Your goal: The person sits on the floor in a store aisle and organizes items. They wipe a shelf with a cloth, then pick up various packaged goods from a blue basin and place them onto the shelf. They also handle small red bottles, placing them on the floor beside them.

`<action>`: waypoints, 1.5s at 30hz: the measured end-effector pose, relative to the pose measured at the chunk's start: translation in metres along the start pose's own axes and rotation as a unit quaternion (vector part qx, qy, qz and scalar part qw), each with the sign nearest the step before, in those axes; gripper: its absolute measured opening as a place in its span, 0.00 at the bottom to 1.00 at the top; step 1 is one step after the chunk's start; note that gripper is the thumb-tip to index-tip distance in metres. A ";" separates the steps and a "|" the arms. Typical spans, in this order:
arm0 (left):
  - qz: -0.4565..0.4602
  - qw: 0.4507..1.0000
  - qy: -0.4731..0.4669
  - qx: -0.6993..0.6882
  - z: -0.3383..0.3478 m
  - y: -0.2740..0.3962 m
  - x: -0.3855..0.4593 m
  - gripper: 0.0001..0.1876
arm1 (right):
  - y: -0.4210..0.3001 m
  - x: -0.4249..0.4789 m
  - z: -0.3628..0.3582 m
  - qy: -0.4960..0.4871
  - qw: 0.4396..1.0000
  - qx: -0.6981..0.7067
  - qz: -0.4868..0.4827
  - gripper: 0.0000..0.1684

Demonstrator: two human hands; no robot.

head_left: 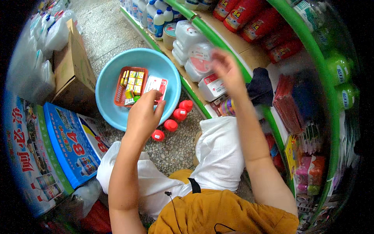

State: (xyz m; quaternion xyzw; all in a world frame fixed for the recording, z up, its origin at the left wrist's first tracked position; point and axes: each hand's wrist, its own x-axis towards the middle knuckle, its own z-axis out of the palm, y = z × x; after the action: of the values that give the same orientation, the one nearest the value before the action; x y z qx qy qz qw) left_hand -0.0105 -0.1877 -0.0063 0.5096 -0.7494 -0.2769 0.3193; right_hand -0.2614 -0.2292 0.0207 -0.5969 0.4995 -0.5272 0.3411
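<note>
My left hand hovers over the near right part of a light blue plastic basin, with its fingers bent and nothing visible in them. Inside the basin lies an orange-red plastic basket holding several small yellow boxes. Beside the basket rests a white and red packet, partly behind my fingers. My right hand, blurred, is raised at the lower shelf, close to clear plastic containers with a red and white label; whether it touches them cannot be told. A white and red pack sits just below them.
Several red-capped bottles stand on the speckled floor against the basin. Green-edged shelves with white bottles and red bottles run along the right. At left are a cardboard box and a blue printed carton.
</note>
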 end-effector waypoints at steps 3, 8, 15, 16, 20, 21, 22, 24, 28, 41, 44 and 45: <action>0.000 1.000 -0.005 0.019 0.005 -0.003 0.004 0.10 | 0.009 0.083 -0.057 0.199 0.975 -0.032 -0.096 0.29; 0.001 1.000 -0.010 0.027 0.011 -0.004 0.010 0.10 | 0.003 0.175 -0.111 0.277 0.920 -0.219 -0.168 0.43; 0.009 1.000 -0.012 0.024 0.011 -0.006 0.014 0.10 | 0.006 0.217 -0.104 0.358 0.877 -0.312 -0.073 0.46; 0.022 1.000 -0.003 0.016 0.012 -0.006 0.014 0.10 | 0.006 0.220 -0.104 0.358 0.883 -0.296 -0.064 0.47; 0.012 1.000 -0.011 0.024 0.010 -0.006 0.016 0.10 | 0.007 0.230 -0.104 0.368 0.899 -0.237 -0.033 0.49; 0.016 1.000 -0.008 0.023 0.010 -0.007 0.016 0.10 | 0.007 0.233 -0.104 0.378 0.898 -0.225 -0.030 0.48; 0.021 1.000 -0.005 0.022 0.011 -0.007 0.016 0.10 | 0.007 0.236 -0.105 0.388 0.896 -0.213 -0.027 0.47; 0.017 1.000 -0.010 0.024 0.009 -0.007 0.017 0.10 | 0.007 0.239 -0.100 0.357 0.922 -0.140 -0.054 0.43; 0.021 1.000 -0.006 0.014 0.011 -0.011 0.016 0.09 | 0.002 0.219 -0.107 0.244 0.936 -0.242 -0.079 0.38; 0.034 0.999 0.016 -0.001 0.000 -0.012 0.009 0.10 | -0.032 0.053 -0.060 0.185 0.951 -0.207 -0.138 0.28; 0.039 0.999 0.022 -0.021 0.000 -0.010 0.009 0.10 | -0.047 -0.001 -0.062 0.134 0.984 -0.109 -0.054 0.28; 0.044 0.999 0.022 -0.013 -0.001 -0.009 0.010 0.10 | -0.051 -0.023 -0.060 0.097 0.986 -0.131 -0.040 0.29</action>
State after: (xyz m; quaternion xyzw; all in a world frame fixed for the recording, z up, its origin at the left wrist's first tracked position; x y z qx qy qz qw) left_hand -0.0072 -0.1998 -0.0099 0.4777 -0.7603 -0.2612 0.3544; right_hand -0.3067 -0.1861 0.0740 -0.6016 0.5709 -0.5259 0.1888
